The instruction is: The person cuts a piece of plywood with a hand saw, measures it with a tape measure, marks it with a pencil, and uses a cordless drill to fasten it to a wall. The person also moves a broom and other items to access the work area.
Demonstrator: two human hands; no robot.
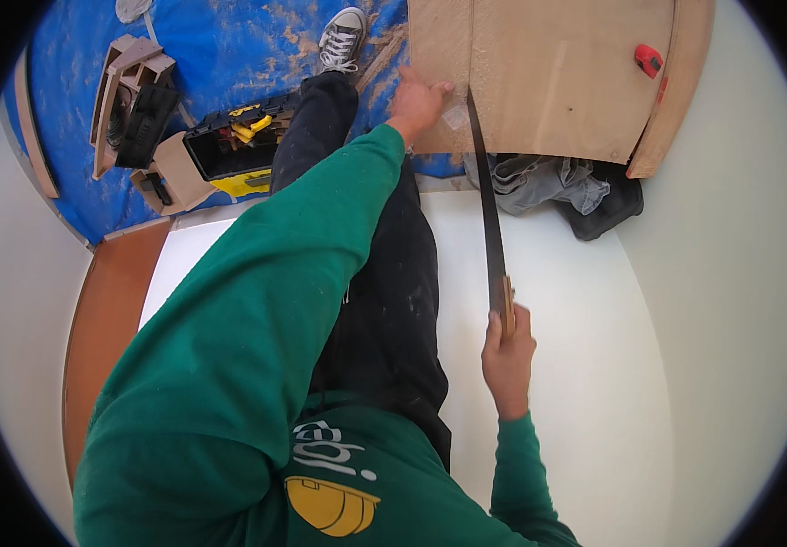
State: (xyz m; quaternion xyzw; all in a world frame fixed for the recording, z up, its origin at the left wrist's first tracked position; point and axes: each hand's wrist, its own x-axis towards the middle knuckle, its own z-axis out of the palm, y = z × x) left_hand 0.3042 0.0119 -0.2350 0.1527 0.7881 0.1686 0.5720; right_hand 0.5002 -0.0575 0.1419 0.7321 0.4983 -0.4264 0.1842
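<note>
A light brown wooden board (557,64) lies at the top, with a straight cut or line running through it away from me. My right hand (509,356) is closed round the wooden handle of a hand saw. The saw's long dark blade (491,219) points away from me, and its far end meets the board at that line. My left hand (419,105) rests on the board left of the blade, fingers and thumb spread, holding nothing. A small pale patch (455,116) lies between that hand and the blade.
A red tape measure (648,60) sits on the board near a curved wooden strip (676,87). Grey cloth (548,187) bunches under the board's near edge. At left, a black and yellow toolbox (234,150) and wooden pieces (120,100) stand on sawdust-strewn blue sheeting (216,46).
</note>
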